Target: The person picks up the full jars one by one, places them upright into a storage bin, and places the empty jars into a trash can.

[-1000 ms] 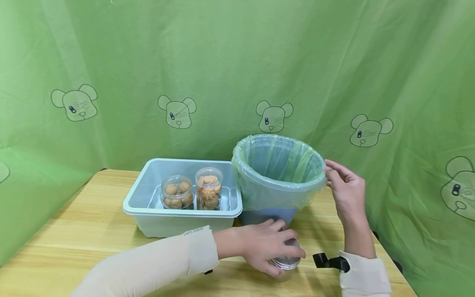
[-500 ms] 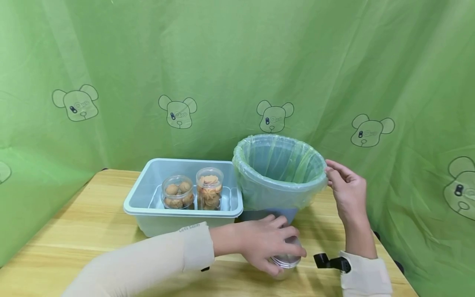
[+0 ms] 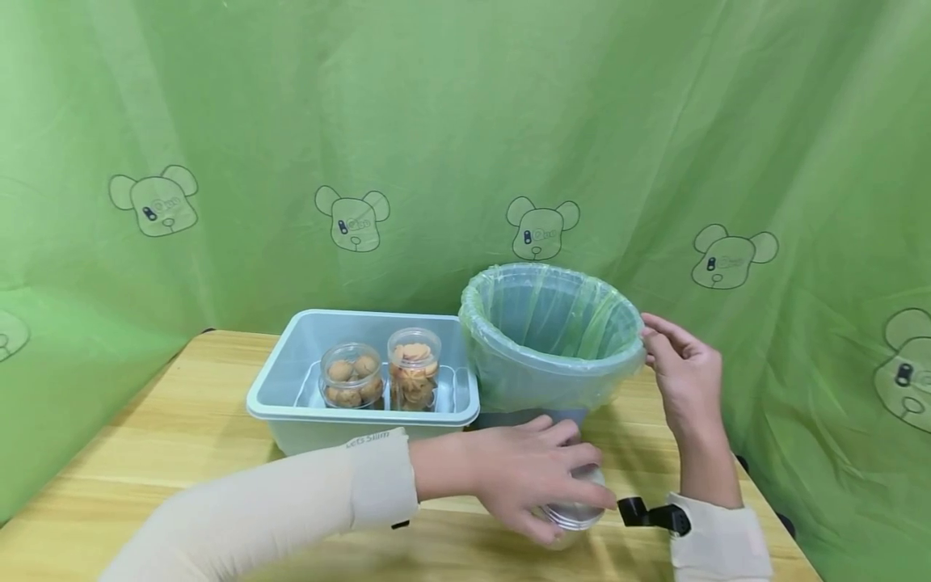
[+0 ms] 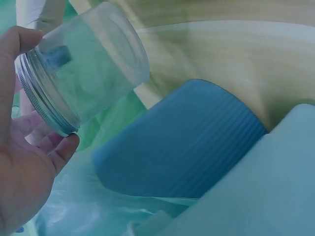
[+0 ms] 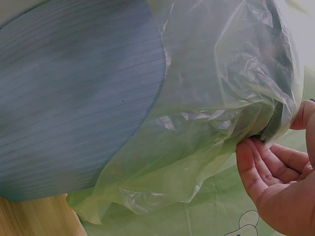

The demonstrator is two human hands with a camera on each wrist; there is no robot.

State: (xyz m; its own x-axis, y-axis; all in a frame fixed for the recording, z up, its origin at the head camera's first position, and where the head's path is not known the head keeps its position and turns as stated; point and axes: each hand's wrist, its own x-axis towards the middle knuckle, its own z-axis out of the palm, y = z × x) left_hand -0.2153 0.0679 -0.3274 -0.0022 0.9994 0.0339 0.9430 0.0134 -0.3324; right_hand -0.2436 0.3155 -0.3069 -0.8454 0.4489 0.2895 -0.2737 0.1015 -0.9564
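Observation:
My left hand [image 3: 534, 477] grips a clear jar [image 4: 101, 64] by its silver metal lid [image 4: 47, 93], fingers spread around the rim. No contents show through the jar's wall. In the head view it is in front of a blue trash can [image 4: 182, 142], mostly covered by the hand. A thin, translucent green trash bag [image 5: 197, 103] lines the can and folds down over its outside. At the can's right side, my right hand [image 3: 684, 368] pinches the bag-covered rim between thumb and fingers.
Left of the can stands a light blue plastic basin [image 3: 291, 364]. Inside are a jar of round cookies [image 3: 352, 376] and a taller jar of piped cookies [image 3: 414, 372]. Both rest on a wooden table [image 3: 182, 436], before a green curtain [image 3: 436, 105].
My left hand has shifted slightly right with the jar. The right hand keeps its pinch on the rim. The head view has turned a little to the left.

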